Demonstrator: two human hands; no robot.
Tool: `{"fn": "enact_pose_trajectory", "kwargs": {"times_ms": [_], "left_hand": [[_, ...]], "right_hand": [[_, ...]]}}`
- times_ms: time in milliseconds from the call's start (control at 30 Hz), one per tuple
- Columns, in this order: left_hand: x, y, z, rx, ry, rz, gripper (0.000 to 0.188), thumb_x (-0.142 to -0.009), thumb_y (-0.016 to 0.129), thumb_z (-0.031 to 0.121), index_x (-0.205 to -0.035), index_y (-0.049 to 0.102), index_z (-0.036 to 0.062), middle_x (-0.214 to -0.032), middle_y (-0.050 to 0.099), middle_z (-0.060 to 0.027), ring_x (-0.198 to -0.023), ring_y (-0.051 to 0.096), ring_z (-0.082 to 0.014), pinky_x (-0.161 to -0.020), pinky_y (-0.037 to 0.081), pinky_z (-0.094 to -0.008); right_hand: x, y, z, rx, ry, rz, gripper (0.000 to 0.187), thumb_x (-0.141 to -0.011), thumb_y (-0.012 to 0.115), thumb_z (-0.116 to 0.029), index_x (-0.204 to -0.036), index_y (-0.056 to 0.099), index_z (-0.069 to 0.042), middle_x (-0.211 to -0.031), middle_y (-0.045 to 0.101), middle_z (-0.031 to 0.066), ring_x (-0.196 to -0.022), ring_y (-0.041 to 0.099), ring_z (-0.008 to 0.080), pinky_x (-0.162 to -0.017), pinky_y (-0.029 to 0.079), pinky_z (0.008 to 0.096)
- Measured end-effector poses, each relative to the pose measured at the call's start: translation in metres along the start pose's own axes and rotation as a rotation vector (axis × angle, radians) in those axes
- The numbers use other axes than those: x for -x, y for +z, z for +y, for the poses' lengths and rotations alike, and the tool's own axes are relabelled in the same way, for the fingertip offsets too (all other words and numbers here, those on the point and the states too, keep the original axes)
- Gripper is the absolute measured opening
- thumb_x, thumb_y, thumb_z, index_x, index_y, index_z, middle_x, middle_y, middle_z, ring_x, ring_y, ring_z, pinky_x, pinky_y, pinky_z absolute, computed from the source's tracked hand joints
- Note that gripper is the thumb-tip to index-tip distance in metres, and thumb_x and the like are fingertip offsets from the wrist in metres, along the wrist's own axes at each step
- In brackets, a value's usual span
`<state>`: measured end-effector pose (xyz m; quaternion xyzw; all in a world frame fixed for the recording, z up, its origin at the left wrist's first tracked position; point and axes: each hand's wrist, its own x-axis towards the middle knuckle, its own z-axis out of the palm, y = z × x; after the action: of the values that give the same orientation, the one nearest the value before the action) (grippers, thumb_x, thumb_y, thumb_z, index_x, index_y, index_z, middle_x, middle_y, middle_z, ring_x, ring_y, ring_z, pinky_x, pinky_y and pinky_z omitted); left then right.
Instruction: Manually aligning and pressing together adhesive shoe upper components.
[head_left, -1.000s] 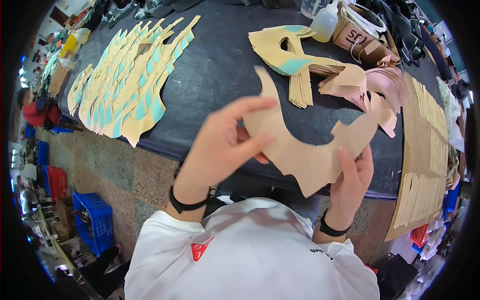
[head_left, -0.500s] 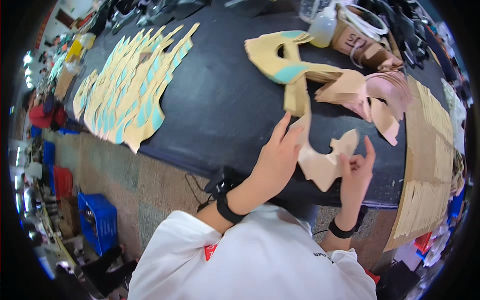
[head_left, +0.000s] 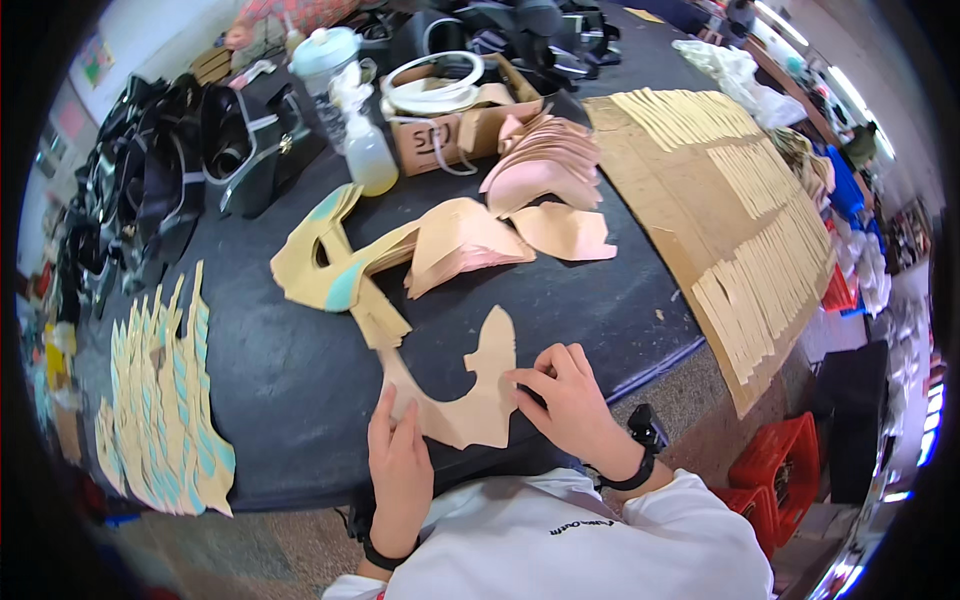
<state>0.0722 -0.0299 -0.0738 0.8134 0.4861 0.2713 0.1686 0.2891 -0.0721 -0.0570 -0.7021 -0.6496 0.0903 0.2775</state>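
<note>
A flat beige cut-out piece, curved with a notch, lies on the dark table in front of me. My left hand rests on its left end, fingers stretched out and apart. At its right edge, my right hand has thumb and index finger bent close together on the rim. The piece's upper left end meets a stack of beige cut-outs with turquoise patches. Beside that stack lie pinkish-beige curved pieces, and more are fanned in a pink pile.
A cardboard sheet with rows of beige strips lies at the right. Overlapping turquoise-marked pieces cover the left end. Behind stand a squeeze bottle, a cardboard box and black shaped items. Red crates sit on the floor.
My view has swung to the right, so the table's contents appear further left. My right hand has come in to the piece's right edge; my left hand stays on its left part.
</note>
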Motion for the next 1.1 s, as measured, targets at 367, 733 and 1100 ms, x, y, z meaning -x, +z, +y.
{"fn": "enact_pose_trajectory", "kwargs": {"times_ms": [367, 733, 1100], "left_hand": [[0.011, -0.048, -0.018, 0.351, -0.358, -0.143, 0.038, -0.076, 0.057, -0.009, -0.112, 0.059, 0.0008, -0.128, 0.05, -0.0167, -0.097, 0.058, -0.0286, -0.078, 0.049, -0.0334], [0.012, -0.077, -0.056, -0.202, -0.049, -0.256, 0.057, -0.082, 0.067, 0.023, -0.129, 0.047, -0.0027, -0.131, 0.046, -0.0275, -0.122, 0.043, -0.0427, -0.101, 0.035, -0.046], [-0.007, -0.09, -0.043, -0.294, -0.116, -0.525, 0.084, -0.065, 0.081, 0.028, -0.133, 0.043, -0.0038, -0.138, 0.039, -0.0283, -0.128, 0.037, -0.0425, -0.105, 0.033, -0.0436]], "right_hand": [[-0.05, -0.223, 0.031, 0.221, -0.006, 1.197, 0.011, -0.085, 0.061, -0.002, -0.095, 0.066, -0.001, -0.079, 0.063, 0.0015, -0.075, 0.055, 0.0095, -0.069, 0.043, 0.0234], [-0.148, -0.238, 0.321, 0.914, 0.631, 0.284, 0.023, -0.079, 0.057, -0.02, -0.087, 0.066, 0.0, -0.087, 0.065, 0.0232, -0.086, 0.064, 0.0376, -0.076, 0.05, 0.0458], [-0.111, -0.217, 0.367, 1.107, 0.735, 0.131, 0.011, -0.079, 0.062, -0.006, -0.087, 0.068, -0.003, -0.093, 0.067, 0.017, -0.089, 0.065, 0.0329, -0.077, 0.052, 0.0427]]}}
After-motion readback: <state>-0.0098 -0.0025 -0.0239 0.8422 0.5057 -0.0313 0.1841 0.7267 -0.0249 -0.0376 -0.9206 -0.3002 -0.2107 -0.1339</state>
